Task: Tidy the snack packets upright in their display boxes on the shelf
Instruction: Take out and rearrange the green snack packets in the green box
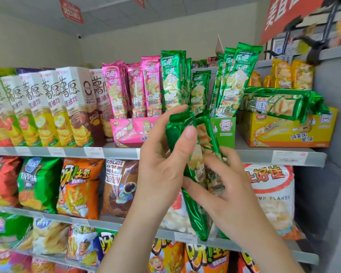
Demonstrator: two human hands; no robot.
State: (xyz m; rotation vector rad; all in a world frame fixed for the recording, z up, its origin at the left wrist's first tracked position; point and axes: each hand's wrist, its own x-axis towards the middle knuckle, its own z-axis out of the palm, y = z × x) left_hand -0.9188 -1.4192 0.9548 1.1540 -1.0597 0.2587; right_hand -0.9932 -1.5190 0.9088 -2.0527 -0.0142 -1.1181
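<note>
Shelf (67, 152): grey board with price tags on its front edge; the green box (223, 131) stands on it, right of centre.
Tall cartons (47, 107): a row standing upright, well to the left of the green box.
Yellow box (287, 133): just right of the green box, on the same board.
Pink box (130, 133): just left of the green box, with pink packets (138, 87) upright inside it.
Lying green packets (278, 103): flat across the top of the yellow box, right of the green box.
Standing green packets (234, 79): upright in the green box, some leaning to the right.
Held green packets (197, 213): a tilted bunch in front of the green box, out of it; the lower ends hang below the shelf edge.
Left hand (161, 168): grips the top of the held bunch, thumb on the front, fingers curled behind, just left of the green box front.
Right hand (230, 186): below the green box, back to the camera, fingers curled round the middle of the held bunch.
Yellow packets (291, 75): upright behind the lying green packets, above and right of the green box.
</note>
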